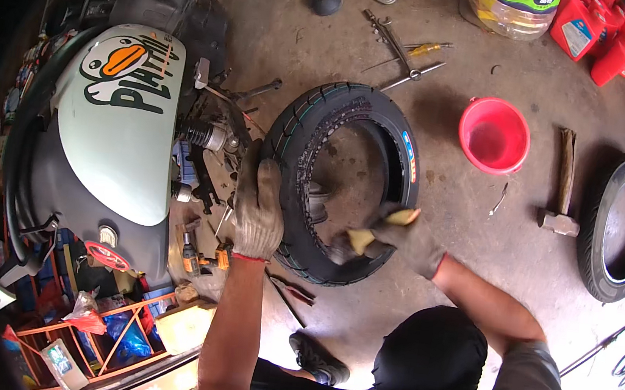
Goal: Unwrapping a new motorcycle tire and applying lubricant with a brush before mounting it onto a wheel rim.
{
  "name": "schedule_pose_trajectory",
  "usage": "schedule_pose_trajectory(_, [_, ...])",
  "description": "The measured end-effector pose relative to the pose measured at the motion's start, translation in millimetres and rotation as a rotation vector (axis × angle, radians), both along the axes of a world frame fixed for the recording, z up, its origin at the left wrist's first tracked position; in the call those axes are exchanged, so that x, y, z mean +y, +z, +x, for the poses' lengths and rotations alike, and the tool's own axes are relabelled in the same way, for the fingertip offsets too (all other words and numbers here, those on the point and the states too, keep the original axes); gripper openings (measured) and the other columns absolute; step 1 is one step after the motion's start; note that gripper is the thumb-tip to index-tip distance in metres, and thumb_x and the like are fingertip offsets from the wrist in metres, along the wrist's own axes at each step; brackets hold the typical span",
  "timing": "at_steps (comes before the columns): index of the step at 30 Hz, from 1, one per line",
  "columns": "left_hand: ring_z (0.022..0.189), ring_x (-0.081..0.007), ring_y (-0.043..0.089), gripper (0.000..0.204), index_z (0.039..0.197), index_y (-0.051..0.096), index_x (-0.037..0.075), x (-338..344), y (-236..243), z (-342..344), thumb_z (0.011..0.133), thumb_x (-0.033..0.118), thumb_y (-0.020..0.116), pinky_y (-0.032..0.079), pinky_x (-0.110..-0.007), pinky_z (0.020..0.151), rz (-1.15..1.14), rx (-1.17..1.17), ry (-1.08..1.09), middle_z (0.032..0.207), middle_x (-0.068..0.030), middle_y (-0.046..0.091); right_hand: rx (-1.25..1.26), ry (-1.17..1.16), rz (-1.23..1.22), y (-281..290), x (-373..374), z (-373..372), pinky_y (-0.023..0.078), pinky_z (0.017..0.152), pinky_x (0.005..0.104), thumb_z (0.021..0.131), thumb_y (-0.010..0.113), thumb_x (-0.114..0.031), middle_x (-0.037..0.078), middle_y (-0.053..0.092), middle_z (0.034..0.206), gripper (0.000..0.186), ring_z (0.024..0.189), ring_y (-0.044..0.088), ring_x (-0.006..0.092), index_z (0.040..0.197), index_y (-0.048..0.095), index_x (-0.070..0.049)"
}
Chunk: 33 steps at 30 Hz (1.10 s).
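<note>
Black tire (294, 193) is mid-scene on the concrete floor (447, 72), its hole facing up toward the camera, inner edge speckled with dark bits. Left hand (258, 216), in a pale knit glove, is laid along the tire's near-left side: fingers fairly straight, pointing far, not curled around anything. Left forearm comes almost straight up from the near edge. Right hand (414, 244), in a similar glove, is at the tire's near-right side, fingers closed around a yellow-handled tool (360, 240); both blurred, so exact grip and tool type can't be told. Tool's grey end points left, over the tire's near rim. Right elbow is bent out to the right, forearm angling far-left to the wrist. Metal cylinder (317, 204) shows through the hole, left side. Red-handled pliers (296, 291) lie just near of the tire. Scooter (120, 144) with a pale green panel is to the left. Cross-shaped wrench (400, 48) is far of the tire; pink bucket (495, 136) far-right. Further right: wood-handled hammer (563, 183), then a second tire (596, 248). Red bottles (577, 32) are at far right.
</note>
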<state>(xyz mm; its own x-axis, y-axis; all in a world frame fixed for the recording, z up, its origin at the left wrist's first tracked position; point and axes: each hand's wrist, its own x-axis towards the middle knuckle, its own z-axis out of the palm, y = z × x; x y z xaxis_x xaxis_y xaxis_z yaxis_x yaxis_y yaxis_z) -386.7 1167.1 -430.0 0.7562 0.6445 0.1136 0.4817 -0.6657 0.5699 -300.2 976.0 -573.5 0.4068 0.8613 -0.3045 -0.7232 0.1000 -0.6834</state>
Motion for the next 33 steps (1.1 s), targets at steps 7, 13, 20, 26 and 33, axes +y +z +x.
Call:
schedule_pose_trajectory(7, [0.130, -0.0351, 0.048, 0.061, 0.140, 0.041, -0.010, 1.7, -10.8, -7.3, 0.106, 0.039, 0.035, 0.037, -0.040, 0.109, -0.003, -0.055, -0.013, 0.140, -0.0277, 0.048, 0.516, -0.026, 0.243, -46.5, -17.4, -24.2, 0.056, 0.072, 0.0309, 0.088, 0.068, -0.009, 0.008, 0.069, 0.099, 0.023, 0.078, 0.067, 0.0154, 0.109, 0.064, -0.002])
schedule_pose_trajectory(13, [0.131, -0.0331, 0.046, 0.058, 0.141, 0.040, -0.010, 7.8, -18.4, -11.7, 0.106, 0.036, 0.037, 0.036, -0.039, 0.110, -0.090, -0.131, 0.012, 0.141, -0.0263, 0.048, -0.650, -0.030, -0.337, -74.1, -39.4, 24.1, 0.055, 0.079, 0.0324, 0.079, 0.078, -0.009, 0.009, 0.070, 0.099, 0.023, 0.089, 0.068, 0.0187, 0.100, 0.070, -0.005])
schedule_pose_trajectory(20, [0.130, -0.0328, 0.047, 0.058, 0.140, 0.040, -0.010, 3.4, -15.9, -7.3, 0.105, 0.035, 0.038, 0.036, -0.038, 0.109, -0.130, -0.088, 0.023, 0.141, -0.0258, 0.048, -0.909, 0.218, 0.101, -51.9, -38.6, 22.4, 0.056, 0.079, 0.0376, 0.076, 0.070, -0.003, 0.012, 0.067, 0.090, 0.019, 0.085, 0.067, 0.0298, 0.093, 0.073, -0.010])
schedule_pose_trajectory(26, [0.129, -0.0357, 0.048, 0.059, 0.140, 0.040, -0.011, -4.2, -10.7, -9.7, 0.105, 0.036, 0.038, 0.037, -0.039, 0.109, 0.068, 0.005, 0.023, 0.140, -0.0278, 0.048, -1.499, -0.252, -0.108, -67.3, -12.2, 82.0, 0.055, 0.077, 0.0410, 0.074, 0.069, -0.009, 0.016, 0.066, 0.097, 0.021, 0.091, 0.067, 0.0324, 0.095, 0.071, -0.011])
schedule_pose_trajectory(33, [0.124, -0.0339, 0.053, 0.056, 0.141, 0.044, -0.004, -16.3, -8.9, -7.6, 0.106, 0.038, 0.035, 0.039, -0.039, 0.106, -0.002, 0.014, 0.120, 0.140, -0.0230, 0.050, -1.551, -0.054, -0.175, -78.8, -28.8, 50.8, 0.054, 0.077, 0.0419, 0.076, 0.067, -0.004, 0.016, 0.064, 0.104, 0.023, 0.091, 0.065, 0.0349, 0.099, 0.068, -0.010])
